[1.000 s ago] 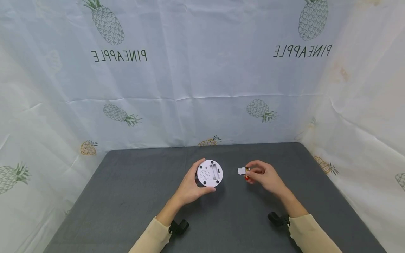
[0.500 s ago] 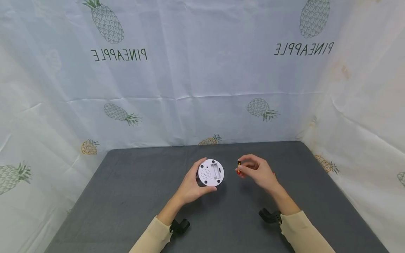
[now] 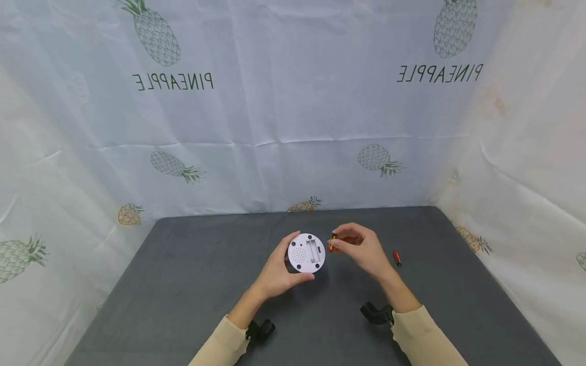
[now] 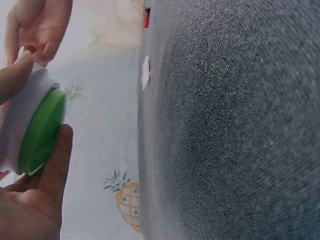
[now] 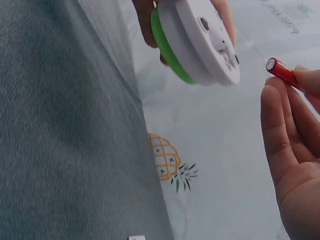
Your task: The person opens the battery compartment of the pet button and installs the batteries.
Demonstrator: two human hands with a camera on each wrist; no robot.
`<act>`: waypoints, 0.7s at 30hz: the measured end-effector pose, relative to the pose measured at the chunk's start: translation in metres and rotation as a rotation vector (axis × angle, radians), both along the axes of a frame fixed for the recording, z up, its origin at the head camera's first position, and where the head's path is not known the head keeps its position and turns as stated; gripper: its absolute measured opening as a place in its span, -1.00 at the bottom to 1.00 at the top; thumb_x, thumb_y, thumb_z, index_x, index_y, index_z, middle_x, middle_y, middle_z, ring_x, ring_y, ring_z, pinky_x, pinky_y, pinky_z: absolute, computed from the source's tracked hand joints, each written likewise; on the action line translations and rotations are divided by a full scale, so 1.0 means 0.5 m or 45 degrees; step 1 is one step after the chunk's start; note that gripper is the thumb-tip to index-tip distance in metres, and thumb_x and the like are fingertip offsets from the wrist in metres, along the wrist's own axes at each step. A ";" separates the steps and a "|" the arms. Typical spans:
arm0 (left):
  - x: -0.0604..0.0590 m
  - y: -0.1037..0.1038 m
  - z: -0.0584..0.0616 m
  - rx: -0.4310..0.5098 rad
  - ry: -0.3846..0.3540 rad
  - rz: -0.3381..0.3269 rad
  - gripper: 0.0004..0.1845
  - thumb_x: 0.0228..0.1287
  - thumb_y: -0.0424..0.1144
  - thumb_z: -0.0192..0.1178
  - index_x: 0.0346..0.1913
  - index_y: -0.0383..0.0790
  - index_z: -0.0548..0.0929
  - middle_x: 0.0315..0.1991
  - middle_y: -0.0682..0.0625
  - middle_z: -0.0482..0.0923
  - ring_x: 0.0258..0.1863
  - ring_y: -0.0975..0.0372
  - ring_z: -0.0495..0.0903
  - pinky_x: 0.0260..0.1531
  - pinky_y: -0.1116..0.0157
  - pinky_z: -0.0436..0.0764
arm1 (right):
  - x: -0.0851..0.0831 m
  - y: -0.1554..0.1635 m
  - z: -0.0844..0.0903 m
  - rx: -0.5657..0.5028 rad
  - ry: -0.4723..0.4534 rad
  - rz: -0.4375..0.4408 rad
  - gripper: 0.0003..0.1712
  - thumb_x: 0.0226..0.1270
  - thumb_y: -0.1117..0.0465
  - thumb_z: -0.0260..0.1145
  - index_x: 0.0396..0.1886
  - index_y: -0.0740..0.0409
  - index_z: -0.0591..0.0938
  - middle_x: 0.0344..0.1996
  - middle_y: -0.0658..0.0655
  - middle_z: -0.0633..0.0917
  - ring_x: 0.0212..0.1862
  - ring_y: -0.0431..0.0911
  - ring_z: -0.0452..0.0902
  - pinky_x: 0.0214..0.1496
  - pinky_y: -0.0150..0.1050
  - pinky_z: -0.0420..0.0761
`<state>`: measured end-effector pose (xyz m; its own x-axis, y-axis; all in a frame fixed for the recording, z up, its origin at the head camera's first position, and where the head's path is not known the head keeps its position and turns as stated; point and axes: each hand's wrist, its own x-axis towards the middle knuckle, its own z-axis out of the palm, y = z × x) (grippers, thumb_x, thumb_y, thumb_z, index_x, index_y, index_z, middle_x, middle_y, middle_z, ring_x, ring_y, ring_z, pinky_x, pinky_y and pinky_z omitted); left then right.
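My left hand (image 3: 274,274) grips a round white device (image 3: 298,260) by its edge, thumb below and fingers above in the head view. Its underside faces me, with speaker holes, several dark feet and an uncovered battery compartment (image 3: 314,251). The wrist views show a green side (image 4: 44,132) facing away, with the device held up off the table. Just right of it, my right hand (image 3: 361,250) pinches a red and black battery (image 3: 332,243) between thumb and fingertips. One battery end (image 5: 271,64) points toward the device in the right wrist view.
A second battery (image 3: 397,258) lies on the dark grey table (image 3: 192,284), right of my right hand. A small white piece (image 4: 145,72) lies on the table in the left wrist view. A pineapple-print curtain (image 3: 284,117) stands behind and at both sides.
My right hand has moved left with the battery, closer to the device. The second battery has come into view, and the white piece is now hidden in the head view. The left hand stays nearly still.
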<state>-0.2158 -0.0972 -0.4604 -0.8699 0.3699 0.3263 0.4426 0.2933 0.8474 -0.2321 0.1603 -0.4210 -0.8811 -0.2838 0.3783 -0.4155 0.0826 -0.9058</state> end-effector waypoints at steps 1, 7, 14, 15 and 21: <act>0.001 0.000 0.000 0.005 0.006 -0.005 0.12 0.01 -0.16 0.63 0.58 -0.03 0.15 0.27 -0.05 0.40 0.01 0.17 0.55 -0.12 0.30 0.64 | -0.001 -0.003 -0.002 -0.008 0.012 0.008 -0.76 0.35 0.33 0.43 -0.02 0.27 0.67 -0.23 0.24 0.76 -0.25 -0.01 0.74 -0.15 -0.09 0.73; 0.002 0.002 -0.002 0.025 0.001 -0.035 0.11 0.04 -0.18 0.62 0.58 -0.08 0.14 0.27 -0.07 0.41 0.02 0.17 0.56 -0.09 0.29 0.64 | -0.002 -0.024 -0.007 -0.017 0.054 0.016 -0.78 0.35 0.36 0.42 -0.04 0.31 0.67 -0.20 0.28 0.74 -0.23 -0.07 0.74 -0.12 -0.07 0.72; 0.001 0.003 -0.003 0.002 -0.033 -0.029 0.13 0.02 -0.19 0.62 0.59 -0.03 0.13 0.28 0.03 0.39 0.05 0.22 0.55 -0.05 0.30 0.63 | 0.001 -0.047 -0.007 0.070 0.053 -0.008 -0.78 0.35 0.31 0.43 -0.04 0.26 0.71 -0.17 0.21 0.73 -0.18 -0.05 0.70 -0.13 -0.19 0.69; 0.001 0.003 -0.004 0.002 -0.030 -0.029 0.13 0.02 -0.19 0.62 0.59 -0.04 0.13 0.29 0.03 0.39 0.05 0.22 0.56 -0.05 0.30 0.63 | 0.001 -0.050 -0.007 0.084 0.051 -0.007 -0.78 0.36 0.30 0.43 -0.04 0.26 0.72 -0.16 0.20 0.73 -0.17 -0.04 0.70 -0.13 -0.20 0.68; 0.000 0.002 -0.006 0.008 -0.015 -0.050 0.11 0.05 -0.19 0.61 0.59 -0.04 0.12 0.31 0.02 0.38 0.06 0.21 0.56 -0.06 0.29 0.64 | 0.003 -0.063 -0.009 0.201 0.079 -0.018 -0.82 0.36 0.21 0.45 -0.08 0.14 0.76 -0.17 0.09 0.75 -0.17 -0.05 0.68 -0.14 -0.23 0.66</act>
